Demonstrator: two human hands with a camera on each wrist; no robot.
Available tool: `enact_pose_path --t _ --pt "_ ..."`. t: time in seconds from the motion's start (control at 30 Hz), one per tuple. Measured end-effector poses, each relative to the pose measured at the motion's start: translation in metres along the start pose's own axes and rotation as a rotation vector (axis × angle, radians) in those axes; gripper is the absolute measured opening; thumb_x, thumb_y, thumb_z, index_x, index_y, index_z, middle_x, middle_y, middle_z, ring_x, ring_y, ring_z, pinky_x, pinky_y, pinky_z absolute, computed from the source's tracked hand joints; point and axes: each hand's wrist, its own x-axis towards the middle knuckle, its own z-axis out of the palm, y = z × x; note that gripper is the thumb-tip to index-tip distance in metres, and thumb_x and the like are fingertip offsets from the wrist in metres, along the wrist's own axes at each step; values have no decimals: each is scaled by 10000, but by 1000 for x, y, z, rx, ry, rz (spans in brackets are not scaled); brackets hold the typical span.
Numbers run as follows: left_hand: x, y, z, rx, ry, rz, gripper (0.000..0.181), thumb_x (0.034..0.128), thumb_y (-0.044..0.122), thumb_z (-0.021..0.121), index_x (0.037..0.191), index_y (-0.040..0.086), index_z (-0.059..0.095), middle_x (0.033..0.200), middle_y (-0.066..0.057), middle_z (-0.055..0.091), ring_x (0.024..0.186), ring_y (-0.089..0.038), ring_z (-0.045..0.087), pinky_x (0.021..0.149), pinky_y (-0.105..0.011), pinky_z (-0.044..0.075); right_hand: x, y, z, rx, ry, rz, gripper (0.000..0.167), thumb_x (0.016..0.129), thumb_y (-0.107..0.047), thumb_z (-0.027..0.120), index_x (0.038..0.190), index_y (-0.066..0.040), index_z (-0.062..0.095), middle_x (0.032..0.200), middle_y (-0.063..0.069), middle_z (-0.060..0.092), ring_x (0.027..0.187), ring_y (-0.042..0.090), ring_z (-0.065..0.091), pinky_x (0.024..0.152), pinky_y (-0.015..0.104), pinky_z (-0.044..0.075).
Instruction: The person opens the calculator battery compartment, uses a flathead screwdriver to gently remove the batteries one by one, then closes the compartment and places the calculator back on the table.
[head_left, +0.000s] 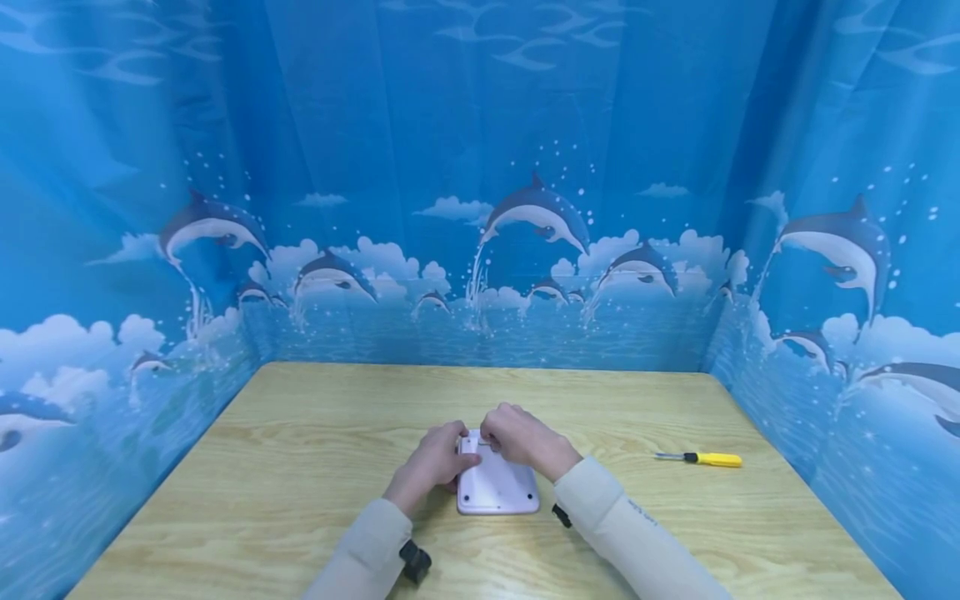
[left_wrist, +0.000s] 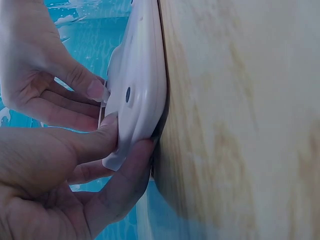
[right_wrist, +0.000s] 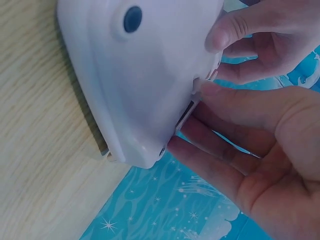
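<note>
Gripping pale pink, rounded plastic device (head_left: 495, 490) on wood-grain table (head_left: 337, 417) with left hand (head_left: 435, 457) | pinching its far edge with right hand (head_left: 522, 437) | likely working at narrow dark gap (right_wrist: 185, 113) there | calls for steady left hold, gentle right pull

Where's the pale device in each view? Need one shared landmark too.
Head: pale device below centre, slightly right.
Left wrist: pale device upper part, left of centre, cut off at top.
Right wrist: pale device upper middle, cut off at top.
Landmark: wood-grain table, right side in left wrist, left side in right wrist.
</note>
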Motion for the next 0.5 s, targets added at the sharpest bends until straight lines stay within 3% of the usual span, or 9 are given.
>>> enact_pose_path --t 0.23,0.5 --pt "1 0 0 -5 -3 0 439 943 170 757 1303 -8 579 939 -134 658 608 -180 646 486 -266 569 0 -1 -1 -22 5 8 189 878 93 700 941 -56 798 831 74 768 647 75 563 631 162 530" --pt "1 0 0 -11 -8 -3 433 943 164 753 1299 -8 577 911 -123 653 621 -186 648 494 -270 570 -1 -3 -2 -26 4 -21 210 894 83 704 1021 -51 802 962 109 800 778 149 734 709 179 605"
